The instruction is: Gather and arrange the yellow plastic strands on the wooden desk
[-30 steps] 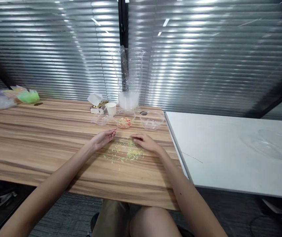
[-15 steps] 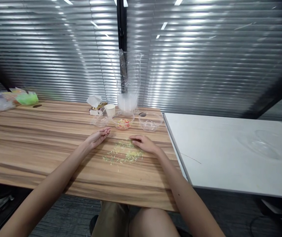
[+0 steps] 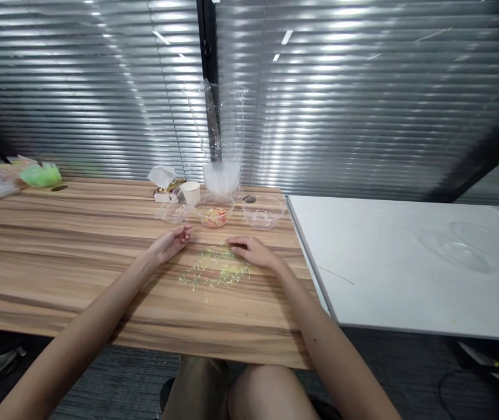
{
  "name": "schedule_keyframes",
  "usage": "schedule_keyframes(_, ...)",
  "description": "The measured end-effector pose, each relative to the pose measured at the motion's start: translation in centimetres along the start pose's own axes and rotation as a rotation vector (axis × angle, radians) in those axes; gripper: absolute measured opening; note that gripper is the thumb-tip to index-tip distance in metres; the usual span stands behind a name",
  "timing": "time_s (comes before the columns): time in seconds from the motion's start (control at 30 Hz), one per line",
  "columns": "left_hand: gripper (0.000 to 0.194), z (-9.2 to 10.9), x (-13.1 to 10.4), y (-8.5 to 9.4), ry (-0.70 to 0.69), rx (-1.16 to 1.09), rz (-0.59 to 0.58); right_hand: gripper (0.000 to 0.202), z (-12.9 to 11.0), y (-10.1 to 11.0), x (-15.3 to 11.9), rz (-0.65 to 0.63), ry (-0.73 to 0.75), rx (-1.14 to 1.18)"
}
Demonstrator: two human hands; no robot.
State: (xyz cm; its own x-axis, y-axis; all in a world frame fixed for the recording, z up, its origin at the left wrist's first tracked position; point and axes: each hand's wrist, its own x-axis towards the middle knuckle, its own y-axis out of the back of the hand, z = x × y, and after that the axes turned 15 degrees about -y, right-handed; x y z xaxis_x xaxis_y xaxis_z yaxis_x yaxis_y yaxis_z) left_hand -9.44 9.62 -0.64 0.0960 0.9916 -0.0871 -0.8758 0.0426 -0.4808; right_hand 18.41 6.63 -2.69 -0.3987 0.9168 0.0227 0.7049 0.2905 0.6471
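On the wooden table lies a loose scatter of small thin yellow-green strips (image 3: 232, 274). My right hand (image 3: 252, 252) rests at the far right edge of this scatter, fingers stretched left over the strips, thumb a little apart below them. Left of the scatter, my left hand (image 3: 173, 244) is turned palm inward with curled fingers, its thumb and fingertips pinched together. Whatever sits in that pinch is too small to make out. Just beyond the hands stands a clear plastic bowl (image 3: 214, 218) with red, orange and yellow bits inside. Beside it on the right is another clear bowl (image 3: 263, 220).
A paper cup (image 3: 191, 192), a tissue box (image 3: 166, 195) and a clear plastic lid-like piece (image 3: 173, 212) stand at the back. Behind them is a plastic-wrapped stack (image 3: 222, 177). Coloured bags (image 3: 42, 175) lie far left. A white table (image 3: 385, 280) adjoins on the right.
The camera view has shifted slightly. Both hands keep nearly the same place and pose, and the strips look much the same.
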Motion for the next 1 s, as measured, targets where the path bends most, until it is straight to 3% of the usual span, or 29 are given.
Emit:
schedule_keyframes(0.3,0.018,0.3,-0.9,-1.6,-0.024,0.060,-0.007,0.032,-0.2,0.0,0.0,-0.009,-0.013,-0.014)
schedule_keyframes(1.0,0.023,-0.1,-1.6,-2.8,0.011,0.074,0.046,0.032,-0.3,-0.1,0.1,0.016,0.014,-0.029)
